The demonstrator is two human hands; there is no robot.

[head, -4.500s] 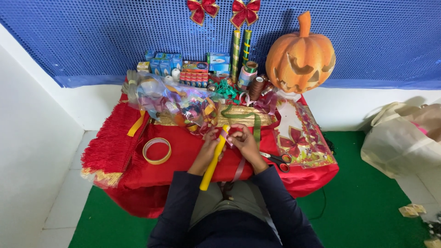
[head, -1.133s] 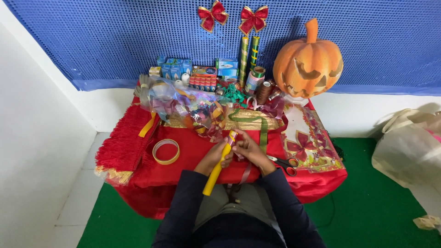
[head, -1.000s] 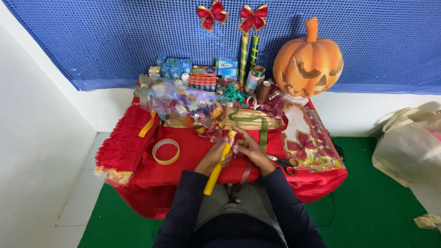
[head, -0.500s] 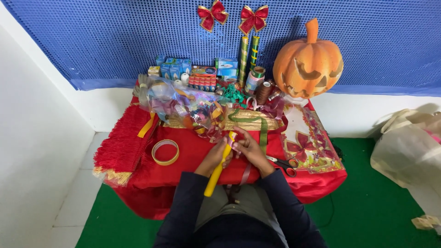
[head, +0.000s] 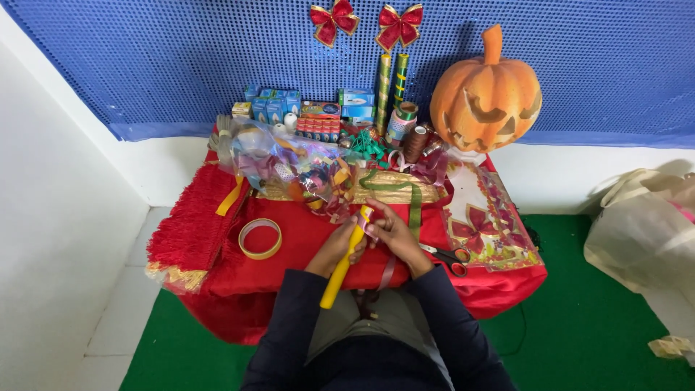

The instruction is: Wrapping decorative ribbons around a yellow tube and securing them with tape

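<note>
My left hand [head: 334, 250] grips a long yellow stick [head: 342, 266] that slants down towards my lap. At the stick's upper end, my right hand [head: 393, 235] pinches a small wrapped bit with a strip of ribbon. Both hands work over the front of a low table under a red cloth [head: 304, 242]. A dark red ribbon [head: 387, 274] hangs from under my right hand over the table edge. Scissors with red and black handles [head: 447, 257] lie just right of my right wrist.
A roll of tape [head: 260, 238] lies left of my hands. Behind them are a pile of clear wrap and ribbons [head: 289, 163], a gold strip [head: 394, 190], ribbon spools [head: 405, 127], small boxes [head: 318, 116] and an orange pumpkin lantern [head: 486, 98]. A white bag [head: 644, 232] sits on green floor at right.
My hands have kept their hold on the yellow stick, with only small finger movements at its top. The view has shifted slightly.
</note>
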